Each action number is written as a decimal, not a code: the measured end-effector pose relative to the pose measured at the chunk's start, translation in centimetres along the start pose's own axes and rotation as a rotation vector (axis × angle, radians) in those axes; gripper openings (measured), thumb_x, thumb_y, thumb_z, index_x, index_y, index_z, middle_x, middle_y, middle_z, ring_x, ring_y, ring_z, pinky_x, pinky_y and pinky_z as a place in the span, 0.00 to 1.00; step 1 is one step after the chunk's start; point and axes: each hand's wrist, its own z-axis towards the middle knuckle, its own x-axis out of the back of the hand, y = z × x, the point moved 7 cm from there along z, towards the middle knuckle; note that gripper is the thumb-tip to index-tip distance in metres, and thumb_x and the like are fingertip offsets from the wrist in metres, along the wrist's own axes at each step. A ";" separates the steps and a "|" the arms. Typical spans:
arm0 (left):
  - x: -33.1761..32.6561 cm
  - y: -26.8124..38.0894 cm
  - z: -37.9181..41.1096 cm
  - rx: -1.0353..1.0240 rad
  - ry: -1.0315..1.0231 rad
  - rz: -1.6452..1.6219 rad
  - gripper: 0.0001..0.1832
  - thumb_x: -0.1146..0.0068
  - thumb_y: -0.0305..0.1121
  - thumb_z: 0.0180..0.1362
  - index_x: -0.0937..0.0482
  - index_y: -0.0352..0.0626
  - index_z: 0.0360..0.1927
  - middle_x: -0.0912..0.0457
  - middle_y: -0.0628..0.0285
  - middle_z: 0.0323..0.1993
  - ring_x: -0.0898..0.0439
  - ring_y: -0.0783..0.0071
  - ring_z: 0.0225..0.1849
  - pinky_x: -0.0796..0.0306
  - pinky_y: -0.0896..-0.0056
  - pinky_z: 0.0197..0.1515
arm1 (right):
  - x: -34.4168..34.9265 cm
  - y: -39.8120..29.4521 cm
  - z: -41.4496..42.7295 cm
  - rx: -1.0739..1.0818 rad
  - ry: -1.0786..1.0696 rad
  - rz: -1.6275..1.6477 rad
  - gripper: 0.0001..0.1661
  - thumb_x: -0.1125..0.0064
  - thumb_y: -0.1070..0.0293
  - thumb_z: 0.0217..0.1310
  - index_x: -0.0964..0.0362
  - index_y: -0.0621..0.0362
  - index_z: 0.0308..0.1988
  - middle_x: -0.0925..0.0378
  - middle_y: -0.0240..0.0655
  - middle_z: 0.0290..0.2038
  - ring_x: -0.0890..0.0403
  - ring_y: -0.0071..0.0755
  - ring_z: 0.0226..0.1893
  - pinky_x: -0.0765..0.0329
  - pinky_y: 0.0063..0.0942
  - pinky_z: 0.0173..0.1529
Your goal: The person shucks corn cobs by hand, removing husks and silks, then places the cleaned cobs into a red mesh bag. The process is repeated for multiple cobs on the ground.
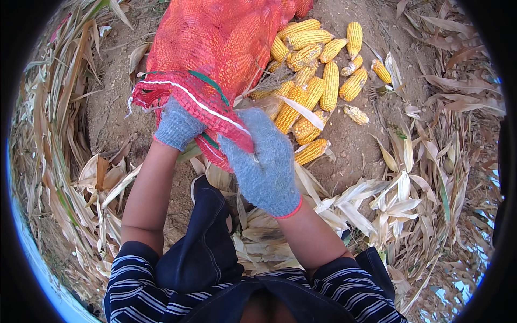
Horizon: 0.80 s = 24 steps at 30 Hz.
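A red mesh sack (210,44), bulging with what look like corn ears, lies on the soil in front of me. Its hemmed mouth, edged with a white band and green stitching, faces me. My left hand (177,125), in a grey knit glove, is partly inside the mouth; the mesh hides its fingers. In the same kind of glove, my right hand (262,165) pinches the right side of the hem between thumb and fingers. Just beyond it, a pile of husked yellow corn ears (311,89) rests against the sack's right side.
Dry corn stalks and leaves (60,133) line the left side. Loose husks (387,198) and more dry leaves (464,84) cover the right. Several ears, one a small pale cob (356,114), lie scattered on bare soil (351,149). My bent knee (198,242) is below my hands.
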 end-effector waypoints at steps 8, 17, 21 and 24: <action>-6.4 0.5 4.6 0.038 -0.086 -0.150 0.28 0.45 0.53 0.62 0.19 0.45 0.58 0.18 0.49 0.57 0.21 0.45 0.60 0.30 0.44 0.66 | 2.0 -0.2 0.5 -0.011 0.142 -0.137 0.15 0.36 0.70 0.63 0.24 0.64 0.48 0.22 0.42 0.41 0.19 0.39 0.42 0.23 0.34 0.49; 2.9 -1.8 0.3 0.294 -0.164 -0.069 0.24 0.42 0.53 0.60 0.13 0.42 0.45 0.13 0.46 0.39 0.14 0.44 0.43 0.22 0.47 0.46 | 2.5 0.2 -1.2 -0.257 0.037 0.202 0.25 0.32 0.75 0.55 0.26 0.63 0.54 0.25 0.35 0.47 0.22 0.32 0.48 0.24 0.32 0.54; 4.8 -1.4 -0.3 0.357 -0.039 -0.151 0.18 0.38 0.45 0.57 0.14 0.38 0.35 0.14 0.45 0.32 0.15 0.41 0.36 0.23 0.48 0.39 | 2.6 -0.7 -0.8 -0.122 0.100 0.243 0.18 0.30 0.69 0.57 0.22 0.63 0.47 0.22 0.44 0.39 0.18 0.51 0.41 0.23 0.40 0.47; 2.2 -0.7 1.7 0.247 -0.071 -0.082 0.18 0.37 0.45 0.57 0.14 0.38 0.36 0.14 0.46 0.33 0.15 0.42 0.36 0.23 0.49 0.39 | 2.6 -1.3 -0.6 -0.079 0.116 0.228 0.18 0.30 0.69 0.57 0.21 0.63 0.47 0.22 0.43 0.39 0.19 0.50 0.41 0.24 0.40 0.48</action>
